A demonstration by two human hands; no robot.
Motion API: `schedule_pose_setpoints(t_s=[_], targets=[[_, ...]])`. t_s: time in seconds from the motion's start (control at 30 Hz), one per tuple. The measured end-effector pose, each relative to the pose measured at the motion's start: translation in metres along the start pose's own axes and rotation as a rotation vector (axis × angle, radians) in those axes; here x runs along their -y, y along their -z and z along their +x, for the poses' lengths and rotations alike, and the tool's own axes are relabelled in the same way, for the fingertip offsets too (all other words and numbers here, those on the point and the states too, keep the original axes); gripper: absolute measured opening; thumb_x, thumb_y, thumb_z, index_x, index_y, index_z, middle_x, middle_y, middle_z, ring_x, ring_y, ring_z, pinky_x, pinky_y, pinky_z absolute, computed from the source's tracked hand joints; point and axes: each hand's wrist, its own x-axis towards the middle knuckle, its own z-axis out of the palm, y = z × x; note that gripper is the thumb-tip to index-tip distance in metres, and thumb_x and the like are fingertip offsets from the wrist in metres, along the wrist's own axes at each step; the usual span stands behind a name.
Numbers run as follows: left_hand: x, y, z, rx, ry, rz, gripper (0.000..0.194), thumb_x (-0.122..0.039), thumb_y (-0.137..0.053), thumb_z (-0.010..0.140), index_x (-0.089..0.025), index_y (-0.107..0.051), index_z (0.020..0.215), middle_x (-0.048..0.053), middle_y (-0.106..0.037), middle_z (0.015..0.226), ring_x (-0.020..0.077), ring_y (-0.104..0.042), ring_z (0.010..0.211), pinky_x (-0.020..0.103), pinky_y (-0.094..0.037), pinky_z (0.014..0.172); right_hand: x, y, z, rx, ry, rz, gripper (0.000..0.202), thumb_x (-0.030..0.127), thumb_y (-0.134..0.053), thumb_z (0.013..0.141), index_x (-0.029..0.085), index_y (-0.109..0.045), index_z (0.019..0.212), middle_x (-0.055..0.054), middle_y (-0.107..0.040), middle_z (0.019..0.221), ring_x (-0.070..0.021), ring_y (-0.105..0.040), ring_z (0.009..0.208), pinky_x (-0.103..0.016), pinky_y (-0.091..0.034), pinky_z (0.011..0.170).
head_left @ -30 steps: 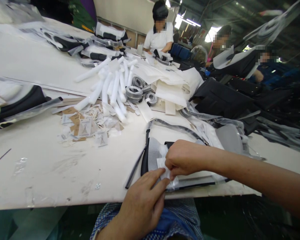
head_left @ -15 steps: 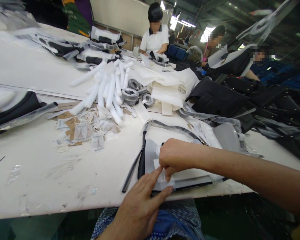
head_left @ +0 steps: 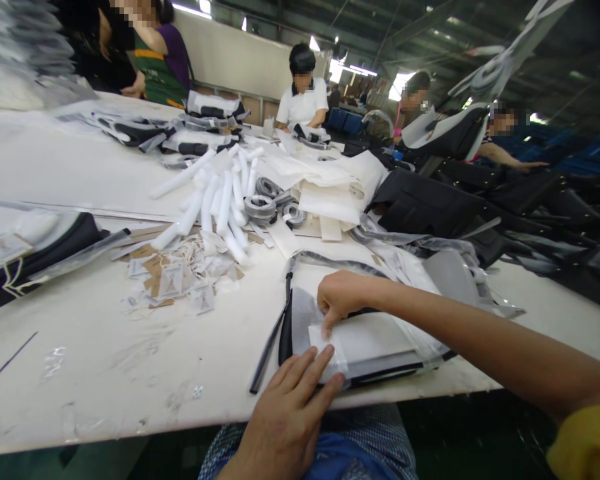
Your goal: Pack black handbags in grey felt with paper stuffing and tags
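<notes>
A black handbag (head_left: 285, 333), with a long strap (head_left: 289, 285) wrapped in clear plastic, lies flat before me, covered by a grey sheet (head_left: 304, 308). On that sheet rests a white paper-like piece (head_left: 375, 341), with a strip of clear tape (head_left: 339, 357) near its left end. My left hand (head_left: 293, 407) lies open, fingers stretched over the bag's lower left part. Just above it, my right hand (head_left: 344, 297) is closed, its fingers curled and one digit pressed down at the white piece's left end. Whatever its curled fingers hold, if anything, is hidden.
Tags with strings (head_left: 173, 277) lie left of the bag, below white foam rolls (head_left: 225, 203) and coiled straps (head_left: 261, 208). Another bag (head_left: 75, 233) sits at far left. Black bags (head_left: 435, 200) pile up at right. A co-worker (head_left: 303, 93) sits across the table.
My right hand has lifted slightly and drawn back from my left fingertips, baring more of the white piece and tape. The view has tilted up a little.
</notes>
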Motion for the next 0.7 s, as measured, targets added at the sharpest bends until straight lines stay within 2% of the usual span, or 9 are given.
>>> schedule_pose_setpoints(t_s=[0.03,0.1,0.17,0.23,0.3,0.33,0.4,0.7], targets=[[0.000,0.000,0.000,0.000,-0.024,0.040,0.065,-0.002,-0.044,0.079,-0.020,-0.053,0.141,0.008,-0.042,0.156,0.0304,-0.047,0.137,0.049,-0.054,0.100,-0.004,-0.001,-0.004,-0.064,-0.028,0.064,0.048,0.066,-0.076,0.070,0.019,-0.072,0.063,-0.001,-0.067,0.055,-0.0148,-0.058,0.054,-0.025,-0.033,0.055],[0.001,0.000,0.001,-0.003,-0.069,0.113,0.064,-0.002,-0.044,0.080,-0.019,-0.053,0.141,0.004,-0.049,0.151,0.0301,-0.050,0.134,0.048,-0.056,0.098,-0.010,-0.006,-0.017,-0.253,-0.097,0.134,0.042,0.056,-0.069,0.083,0.017,-0.074,0.067,-0.004,-0.071,0.063,-0.0176,-0.063,0.063,-0.027,-0.037,0.060],[0.002,-0.002,0.000,-0.017,-0.095,0.167,0.064,-0.003,-0.044,0.081,-0.019,-0.053,0.142,0.001,-0.050,0.150,0.0301,-0.051,0.133,0.047,-0.055,0.098,-0.009,-0.017,-0.033,-0.427,-0.136,0.151,0.037,0.047,-0.057,0.094,0.015,-0.076,0.090,-0.009,-0.076,0.086,-0.0210,-0.067,0.080,-0.029,-0.043,0.071],[0.002,-0.007,-0.002,-0.055,-0.095,0.191,0.062,-0.004,-0.044,0.082,-0.020,-0.054,0.141,0.001,-0.049,0.152,0.0299,-0.048,0.135,0.046,-0.052,0.102,-0.002,-0.035,-0.048,-0.511,-0.057,0.209,0.044,0.047,-0.056,0.095,0.017,-0.067,0.124,-0.012,-0.071,0.120,-0.0241,-0.065,0.106,-0.033,-0.045,0.089],[0.002,-0.013,-0.005,-0.108,-0.089,0.192,0.060,-0.005,-0.043,0.085,-0.021,-0.054,0.141,0.001,-0.048,0.152,0.0294,-0.044,0.139,0.044,-0.047,0.107,0.007,-0.054,-0.058,-0.516,0.065,0.276,0.072,0.055,-0.065,0.086,0.020,-0.048,0.146,-0.013,-0.054,0.146,-0.0285,-0.051,0.131,-0.040,-0.037,0.109],[0.002,-0.015,-0.006,-0.133,-0.087,0.187,0.058,-0.005,-0.043,0.086,-0.022,-0.055,0.141,0.001,-0.048,0.152,0.0290,-0.041,0.140,0.044,-0.045,0.109,0.011,-0.062,-0.059,-0.500,0.101,0.301,0.085,0.059,-0.070,0.081,0.020,-0.041,0.151,-0.014,-0.046,0.153,-0.0313,-0.043,0.138,-0.044,-0.031,0.114],[0.002,-0.018,-0.007,-0.167,-0.081,0.176,0.057,-0.004,-0.042,0.088,-0.023,-0.056,0.140,0.002,-0.050,0.151,0.0280,-0.039,0.142,0.044,-0.042,0.111,0.015,-0.072,-0.057,-0.459,0.098,0.326,0.098,0.062,-0.074,0.074,0.020,-0.035,0.154,-0.016,-0.039,0.157,-0.0354,-0.034,0.144,-0.051,-0.023,0.118],[0.002,-0.015,-0.006,-0.123,-0.064,0.194,0.052,-0.006,-0.044,0.092,-0.026,-0.058,0.137,0.003,-0.058,0.143,0.0264,-0.047,0.136,0.043,-0.049,0.106,-0.005,-0.067,-0.026,-0.468,0.093,0.357,0.095,0.055,-0.079,0.072,0.018,-0.041,0.151,-0.017,-0.054,0.144,-0.0381,-0.047,0.131,-0.052,-0.033,0.110]])
